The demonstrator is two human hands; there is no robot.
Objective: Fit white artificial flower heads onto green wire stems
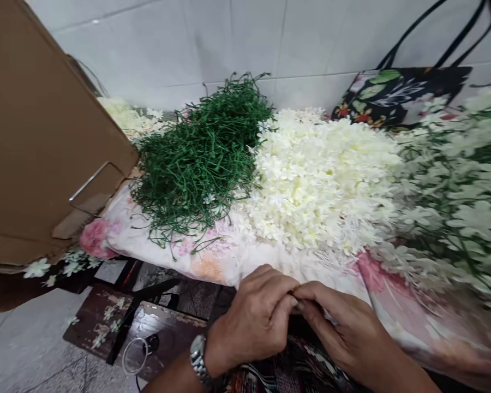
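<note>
My left hand [258,314], with a metal watch [199,360] on its wrist, is closed, its thumb pressed to the curled forefinger. Tip to tip with it, my right hand [339,322] pinches thumb and forefinger together. Whatever lies between the fingertips is too small to make out. Both hands are over my lap at the front edge of a flower-printed cloth [213,267]. Beyond them lie a tangled heap of green plastic stems [204,158] and, to its right, a heap of loose cream-white artificial blossoms [319,180].
A cardboard box [45,136] stands at the left. Assembled white flower sprays [470,207] pile up at the right, before a black floral bag [405,98] against the tiled wall [253,43]. Below left, a worn wooden stool [163,333] stands near fallen blossoms [106,327].
</note>
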